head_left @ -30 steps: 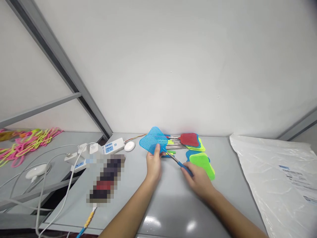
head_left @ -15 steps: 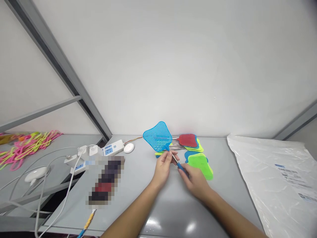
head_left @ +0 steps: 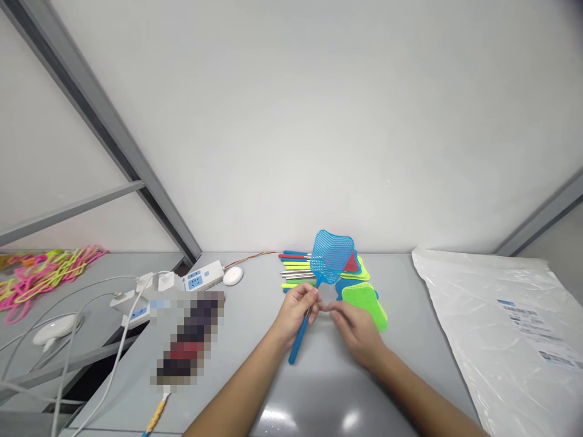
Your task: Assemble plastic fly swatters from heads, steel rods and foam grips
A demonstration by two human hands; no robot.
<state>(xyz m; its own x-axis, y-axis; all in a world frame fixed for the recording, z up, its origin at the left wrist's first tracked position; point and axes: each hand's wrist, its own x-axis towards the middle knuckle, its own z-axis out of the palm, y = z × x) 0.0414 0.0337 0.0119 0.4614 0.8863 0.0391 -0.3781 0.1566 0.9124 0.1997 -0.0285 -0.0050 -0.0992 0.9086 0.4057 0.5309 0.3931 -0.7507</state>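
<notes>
A blue fly swatter (head_left: pixel 334 255) is held up above the table, its mesh head at the top and its blue grip slanting down to the lower left. My left hand (head_left: pixel 295 312) is closed round its thin shaft, just below the head. Close by on the right is my right hand (head_left: pixel 357 332), off the swatter, with fingers curled together and tips near my left fingers; whether anything small is pinched there is hidden by blur. Behind lies a row of fly swatters with coloured grips (head_left: pixel 296 263) pointing left. A green swatter head (head_left: pixel 362 302) rests beside my right hand.
A white plastic mailing bag (head_left: pixel 492 328) covers the right side of the grey table (head_left: pixel 255 340). To the left are a power strip (head_left: pixel 204 276) with chargers and white cables, a round white device (head_left: pixel 233 276) and a pixelated object (head_left: pixel 189 340). Pink and yellow items (head_left: pixel 50 276) lie far left.
The swatter has turned, its head swinging right and its grip now pointing lower left. My right hand has let go of the grip; my left hand still holds the shaft.
</notes>
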